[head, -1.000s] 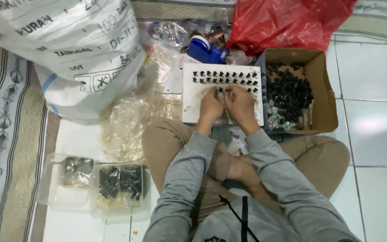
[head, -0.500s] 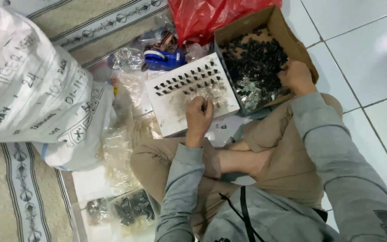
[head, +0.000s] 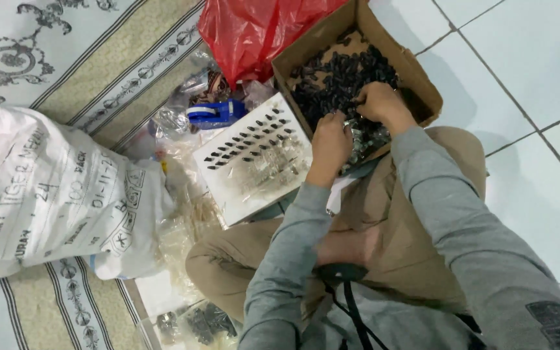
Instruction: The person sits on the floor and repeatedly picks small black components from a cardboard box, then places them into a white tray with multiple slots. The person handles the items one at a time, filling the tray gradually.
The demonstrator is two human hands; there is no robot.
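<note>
Fingers (head: 358, 107) among small black parts (head: 338, 78)

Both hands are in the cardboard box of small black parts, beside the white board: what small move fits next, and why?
Probably pinch a few black parts with the right hand and carry them to the white board. Both hands, left hand too, are in the cardboard box, and the board shows only a few dark rows.

Sack: a large white printed sack (head: 53, 194) lay on the patterned rug (head: 66, 71).
Bag: a red plastic bag (head: 254, 32) sat behind the blue tape dispenser (head: 215, 113).
Floor: white tiles (head: 526, 71).
</note>
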